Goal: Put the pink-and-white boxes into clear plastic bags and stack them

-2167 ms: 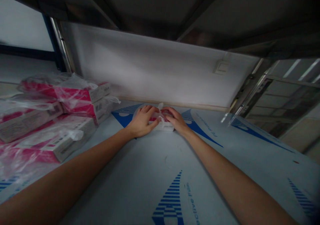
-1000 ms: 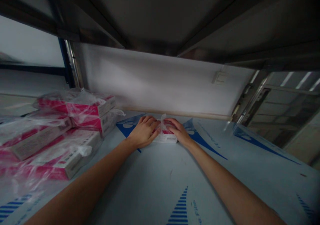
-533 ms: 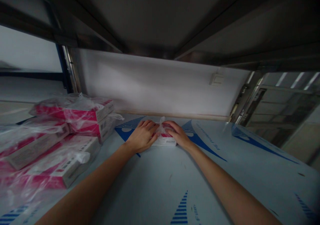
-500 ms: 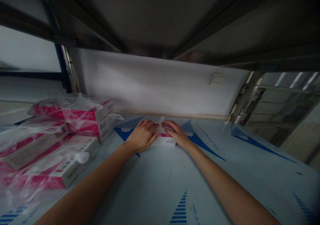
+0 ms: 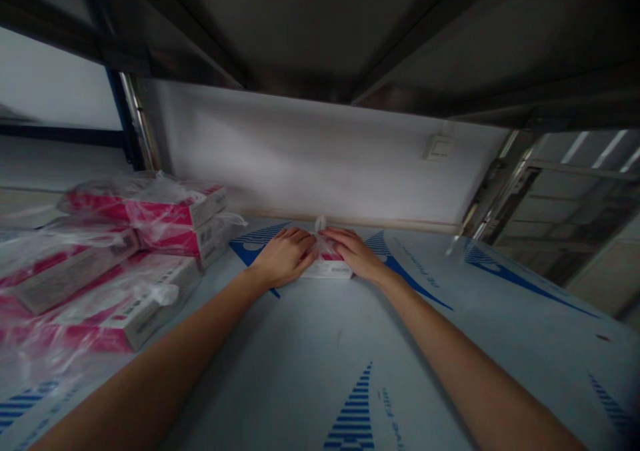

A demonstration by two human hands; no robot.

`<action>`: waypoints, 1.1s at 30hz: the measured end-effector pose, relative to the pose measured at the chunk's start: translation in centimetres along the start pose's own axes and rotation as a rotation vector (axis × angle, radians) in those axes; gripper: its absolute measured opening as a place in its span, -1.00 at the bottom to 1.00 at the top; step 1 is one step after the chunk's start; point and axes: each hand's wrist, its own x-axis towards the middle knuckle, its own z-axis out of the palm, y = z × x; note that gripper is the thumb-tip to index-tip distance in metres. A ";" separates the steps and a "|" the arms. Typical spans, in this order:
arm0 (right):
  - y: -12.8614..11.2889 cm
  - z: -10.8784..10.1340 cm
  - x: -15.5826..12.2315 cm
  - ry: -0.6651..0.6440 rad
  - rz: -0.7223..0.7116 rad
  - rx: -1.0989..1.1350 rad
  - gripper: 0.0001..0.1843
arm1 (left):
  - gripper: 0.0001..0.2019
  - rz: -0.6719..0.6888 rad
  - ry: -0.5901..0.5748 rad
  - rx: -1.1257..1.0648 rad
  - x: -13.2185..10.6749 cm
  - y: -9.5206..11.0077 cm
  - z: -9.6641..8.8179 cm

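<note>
Far back on the shelf lies a small pink and white box in a clear plastic bag point(image 5: 327, 268). My left hand point(image 5: 283, 257) rests on its left side, fingers curled over the top. My right hand point(image 5: 353, 252) covers its right side, fingers laid across the bag. Between the two hands a twisted tuft of the plastic sticks up. Both arms reach straight in from the front edge. Most of the box is hidden under my fingers.
A stack of bagged pink and white boxes point(image 5: 135, 237) fills the left side of the shelf point(image 5: 320, 344), which is covered in blue-printed protective film. A dark shelf underside hangs close overhead. A white wall with a switch point(image 5: 437, 147) closes the back. A metal post point(image 5: 137, 127) stands back left.
Both hands have stayed on the bagged box at the back of the shelf; only my head has shifted slightly, and the plastic tuft stands a little higher between my fingers.
</note>
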 end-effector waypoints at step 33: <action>-2.4 0.0 0.0 0.151 -0.091 -0.160 -0.76 | -0.61 0.015 0.041 0.036 0.1 0.6 -0.2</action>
